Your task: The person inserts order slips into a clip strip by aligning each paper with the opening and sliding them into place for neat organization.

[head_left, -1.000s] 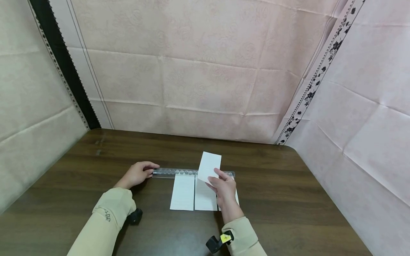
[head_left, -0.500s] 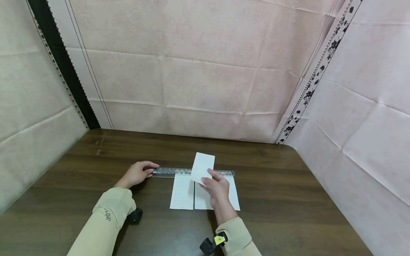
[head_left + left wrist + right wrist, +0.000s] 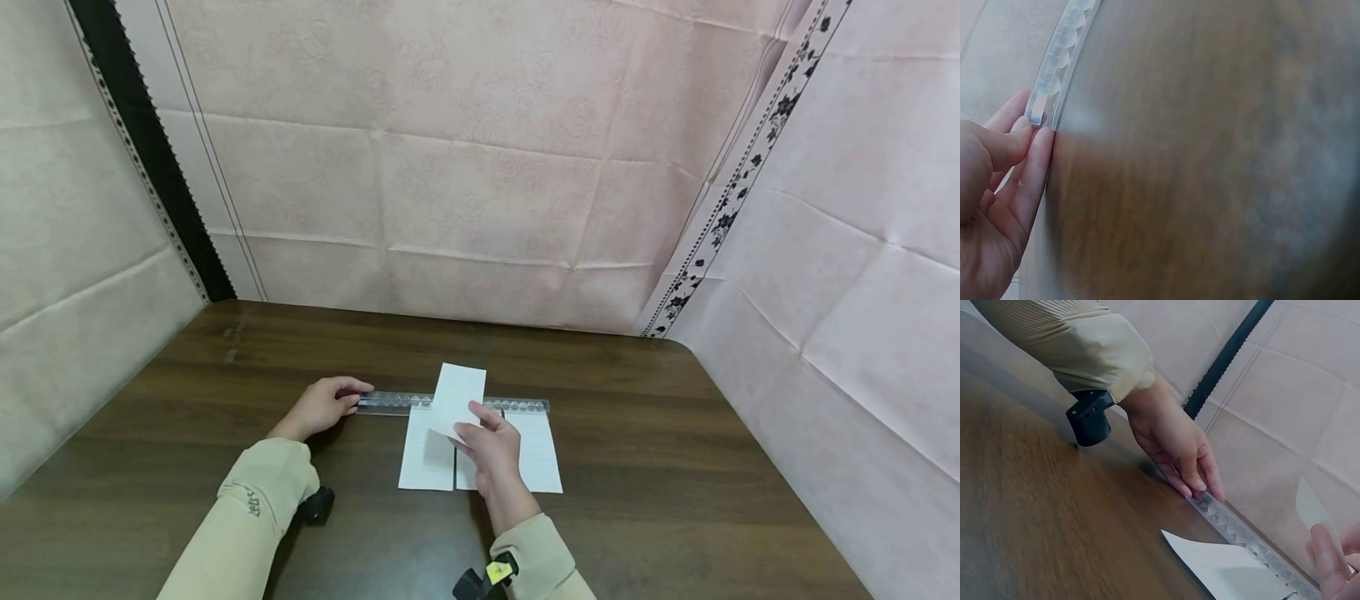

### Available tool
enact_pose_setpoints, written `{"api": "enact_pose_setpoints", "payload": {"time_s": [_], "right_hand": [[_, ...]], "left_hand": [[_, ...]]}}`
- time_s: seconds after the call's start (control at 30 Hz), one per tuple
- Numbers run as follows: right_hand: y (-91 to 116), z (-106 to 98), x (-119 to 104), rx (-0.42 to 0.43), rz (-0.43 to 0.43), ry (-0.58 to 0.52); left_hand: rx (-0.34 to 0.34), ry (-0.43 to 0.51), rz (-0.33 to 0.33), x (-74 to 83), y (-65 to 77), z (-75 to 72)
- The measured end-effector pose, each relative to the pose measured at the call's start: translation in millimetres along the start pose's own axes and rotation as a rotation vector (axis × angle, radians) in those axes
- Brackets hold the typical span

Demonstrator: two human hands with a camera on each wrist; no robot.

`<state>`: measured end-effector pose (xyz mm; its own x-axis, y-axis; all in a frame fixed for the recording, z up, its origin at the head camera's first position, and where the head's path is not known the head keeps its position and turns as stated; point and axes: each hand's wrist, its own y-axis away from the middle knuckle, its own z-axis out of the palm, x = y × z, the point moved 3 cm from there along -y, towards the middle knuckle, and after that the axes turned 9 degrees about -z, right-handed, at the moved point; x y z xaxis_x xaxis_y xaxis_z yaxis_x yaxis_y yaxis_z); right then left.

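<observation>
My left hand (image 3: 321, 407) pinches the left end of a clear plastic ruler (image 3: 390, 403) between thumb and fingers. A row of rounded shapes runs along the ruler (image 3: 1063, 50) in the left wrist view. My right hand (image 3: 495, 454) holds a small white paper card (image 3: 459, 392) by its lower right part, raised and tilted above the ruler. Under it lie a left white card (image 3: 423, 458), a middle card (image 3: 465, 477) mostly hidden by my right hand, and a right card (image 3: 538, 454). Their top edges meet the ruler.
The brown wooden table (image 3: 660, 500) extends on all sides of the cards. Pale cloth (image 3: 480, 200) hangs behind and at both sides of it. Black wrist cameras sit at the left cuff (image 3: 273, 471) and right cuff (image 3: 536, 554).
My right hand has moved left with the held card, from over the middle and right cards to over the left and middle ones. The left hand and ruler stay in place.
</observation>
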<state>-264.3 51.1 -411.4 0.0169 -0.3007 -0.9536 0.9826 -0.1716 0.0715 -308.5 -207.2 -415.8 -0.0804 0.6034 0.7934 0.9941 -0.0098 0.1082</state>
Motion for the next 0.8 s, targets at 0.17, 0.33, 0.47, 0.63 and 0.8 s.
{"api": "enact_pose_setpoints", "payload": {"time_s": [0.17, 0.33, 0.47, 0.63, 0.8], "right_hand": [[3, 5, 1, -0.001, 0.019, 0.014], [6, 9, 3, -0.016, 0.026, 0.022], [8, 12, 6, -0.024, 0.021, 0.015], [10, 15, 8, -0.026, 0.002, 0.0], [11, 18, 10, -0.043, 0.005, -0.029]], "left_hand": [[0.002, -0.003, -0.003, -0.4, -0.9, 0.0], [0.005, -0.003, -0.006, -0.6, -1.4, 0.2], [0.005, -0.004, -0.004, -0.6, -1.1, 0.2], [0.004, 0.0, 0.007, -1.0, -1.8, -0.1], [0.001, 0.003, 0.01, -2.9, -3.5, 0.2]]}}
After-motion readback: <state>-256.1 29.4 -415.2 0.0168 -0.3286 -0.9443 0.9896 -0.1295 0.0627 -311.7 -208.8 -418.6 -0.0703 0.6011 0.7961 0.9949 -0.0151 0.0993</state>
